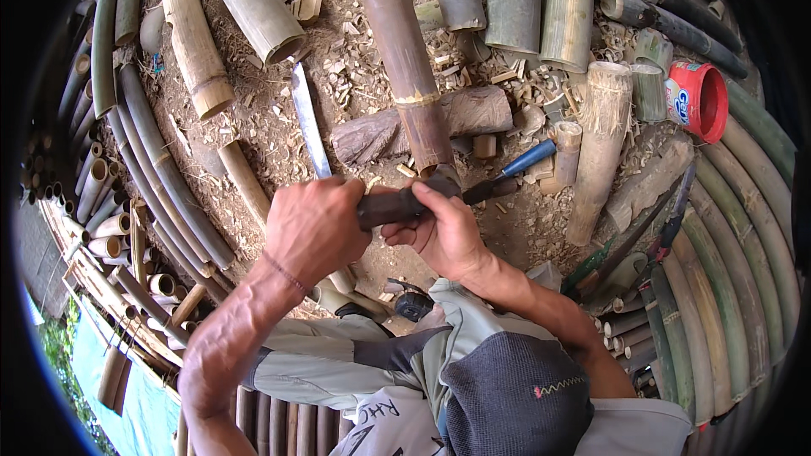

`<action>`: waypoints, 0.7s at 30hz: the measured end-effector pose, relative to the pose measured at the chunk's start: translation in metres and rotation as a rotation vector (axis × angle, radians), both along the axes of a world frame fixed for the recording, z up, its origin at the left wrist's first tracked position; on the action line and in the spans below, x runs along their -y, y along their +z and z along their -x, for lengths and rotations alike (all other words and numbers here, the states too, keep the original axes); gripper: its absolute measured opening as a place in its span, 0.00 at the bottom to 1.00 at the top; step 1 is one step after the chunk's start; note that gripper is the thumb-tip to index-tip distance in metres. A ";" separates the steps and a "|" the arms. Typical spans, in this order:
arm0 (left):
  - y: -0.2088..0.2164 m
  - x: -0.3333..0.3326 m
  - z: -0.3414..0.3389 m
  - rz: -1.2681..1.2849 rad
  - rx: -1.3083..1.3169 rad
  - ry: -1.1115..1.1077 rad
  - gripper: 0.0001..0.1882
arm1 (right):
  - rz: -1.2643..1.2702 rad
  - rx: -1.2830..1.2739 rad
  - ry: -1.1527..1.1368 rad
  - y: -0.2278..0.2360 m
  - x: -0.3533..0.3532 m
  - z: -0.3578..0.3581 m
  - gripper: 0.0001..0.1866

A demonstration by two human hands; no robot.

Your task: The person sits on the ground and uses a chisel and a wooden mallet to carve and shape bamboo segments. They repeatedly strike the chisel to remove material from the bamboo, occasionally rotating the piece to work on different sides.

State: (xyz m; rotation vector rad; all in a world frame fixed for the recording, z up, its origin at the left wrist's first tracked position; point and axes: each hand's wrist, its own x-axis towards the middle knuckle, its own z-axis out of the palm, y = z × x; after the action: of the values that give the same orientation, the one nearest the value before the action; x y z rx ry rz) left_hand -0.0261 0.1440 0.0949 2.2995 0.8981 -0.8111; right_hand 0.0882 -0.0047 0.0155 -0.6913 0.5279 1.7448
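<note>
My left hand (317,224) is closed in a fist at one end of a short, dark, cylindrical piece (390,208), perhaps wood or bamboo. My right hand (448,232) grips its other end, thumb along the top. Just beyond my hands, a brown bamboo tube (407,59) rests across a rough log (473,114), its near end close to the dark piece. A blue-handled tool (530,157) lies right of the tube, its dark blade pointing toward my right hand. Past my left knuckles extends a long steel blade (311,122); its handle end is hidden.
Wood chips litter the dirt floor. Cut bamboo tubes (513,0) stand at the far side, beside a red container (697,101). An upright frayed bamboo length (601,152) is at right. Long bamboo poles (735,262) line the right; stacked bamboo (106,245) fills the left.
</note>
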 end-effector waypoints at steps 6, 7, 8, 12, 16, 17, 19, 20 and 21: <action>0.019 -0.028 -0.128 0.009 -0.104 -0.560 0.10 | -0.031 -0.520 -0.477 -0.020 0.018 -0.019 0.19; 0.016 -0.025 -0.132 -0.036 -0.026 -0.638 0.10 | -0.041 -0.583 -0.514 -0.019 0.019 -0.023 0.20; 0.015 -0.025 -0.125 -0.026 0.007 -0.602 0.10 | -0.063 -0.602 -0.476 -0.018 0.021 -0.025 0.22; 0.025 -0.036 -0.095 0.092 -0.269 -0.596 0.07 | -0.016 -0.478 -0.310 -0.024 0.027 -0.007 0.21; -0.015 -0.035 0.001 0.282 -0.086 -0.283 0.05 | 0.145 -0.380 0.051 -0.009 0.034 0.000 0.18; -0.026 -0.026 0.023 0.316 -0.007 -0.218 0.08 | 0.180 -0.316 0.145 -0.007 0.034 -0.003 0.18; -0.045 0.011 0.058 0.407 0.049 0.052 0.10 | 0.244 -0.178 0.322 -0.001 0.032 -0.008 0.18; -0.054 0.037 0.071 0.371 0.108 0.138 0.12 | 0.265 -0.058 0.392 0.005 0.031 -0.011 0.17; -0.049 0.057 0.069 0.368 0.062 0.261 0.14 | 0.282 0.052 0.449 0.005 0.033 -0.011 0.17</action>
State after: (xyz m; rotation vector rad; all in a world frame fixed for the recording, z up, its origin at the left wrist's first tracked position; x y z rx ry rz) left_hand -0.0952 0.0869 0.0458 1.8354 0.9117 -0.7192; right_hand 0.0990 -0.0376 0.0206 -1.1178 0.6232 2.0809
